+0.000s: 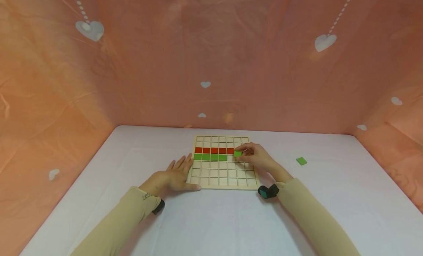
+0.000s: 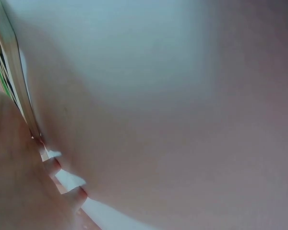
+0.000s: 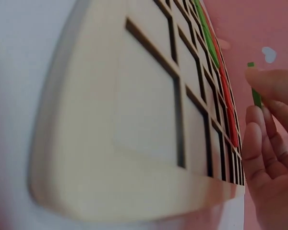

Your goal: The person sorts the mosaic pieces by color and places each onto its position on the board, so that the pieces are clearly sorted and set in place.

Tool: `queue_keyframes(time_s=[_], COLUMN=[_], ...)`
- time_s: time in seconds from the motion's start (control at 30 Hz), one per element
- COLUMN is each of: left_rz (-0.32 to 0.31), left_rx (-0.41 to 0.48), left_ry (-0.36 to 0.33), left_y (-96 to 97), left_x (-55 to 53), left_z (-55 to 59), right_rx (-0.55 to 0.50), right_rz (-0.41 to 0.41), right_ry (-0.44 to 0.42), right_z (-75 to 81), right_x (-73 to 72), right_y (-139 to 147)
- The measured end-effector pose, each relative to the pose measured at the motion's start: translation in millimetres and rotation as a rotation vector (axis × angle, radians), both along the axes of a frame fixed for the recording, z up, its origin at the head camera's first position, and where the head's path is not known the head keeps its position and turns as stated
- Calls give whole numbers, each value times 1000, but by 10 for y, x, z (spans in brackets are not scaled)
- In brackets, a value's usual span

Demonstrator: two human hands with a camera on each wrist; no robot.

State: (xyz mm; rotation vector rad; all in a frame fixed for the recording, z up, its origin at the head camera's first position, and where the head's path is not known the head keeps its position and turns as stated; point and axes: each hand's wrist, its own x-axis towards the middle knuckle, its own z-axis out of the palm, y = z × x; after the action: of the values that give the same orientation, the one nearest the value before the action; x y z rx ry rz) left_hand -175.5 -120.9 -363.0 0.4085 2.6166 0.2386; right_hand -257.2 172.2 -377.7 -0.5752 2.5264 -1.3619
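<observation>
A wooden grid board (image 1: 214, 182) with square recesses lies on the white-covered table. Several red tiles (image 1: 206, 150) fill part of one row, and several green tiles (image 1: 209, 157) sit in the row just nearer to me. My right hand (image 1: 260, 158) pinches a green square tile (image 1: 237, 153) between thumb and fingers, over the board near the right end of those rows. In the right wrist view the held tile (image 3: 256, 96) appears edge-on. Fingers spread, my left hand (image 1: 176, 178) rests flat along the board's left edge, its thumb by the near left corner.
One loose green tile (image 1: 301, 161) lies on the table (image 1: 330, 190) to the right of the board. Behind and beside the table hangs a pink-orange cloth (image 1: 231, 65) printed with pale hearts. Dark wrist devices (image 1: 268, 191) sit at both cuffs.
</observation>
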Motion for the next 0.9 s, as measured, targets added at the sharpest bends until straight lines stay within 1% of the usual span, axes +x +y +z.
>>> queue_keyframes(time_s=[0.33,0.4,0.63,0.73,0.9], left_rz=[-5,-3,-3,-6,-5], left_rx=[5,8,7,11,10], left_ry=[-8,-10,-11,-7,-5], left_y=[-9,-12,-17,-18,-11], left_x=[-2,0,0,1,3], left_z=[15,17,19,19,21], right_rx=[20,27,58,70,78], right_rz=[8,9,53,52,38], right_ry=[-10,1,45,64,59], right_z=[-8,-10,-12,-21,-21], right_x=[-4,-2,30,26,28], right_y=[-83,-106,-170,-181,-202])
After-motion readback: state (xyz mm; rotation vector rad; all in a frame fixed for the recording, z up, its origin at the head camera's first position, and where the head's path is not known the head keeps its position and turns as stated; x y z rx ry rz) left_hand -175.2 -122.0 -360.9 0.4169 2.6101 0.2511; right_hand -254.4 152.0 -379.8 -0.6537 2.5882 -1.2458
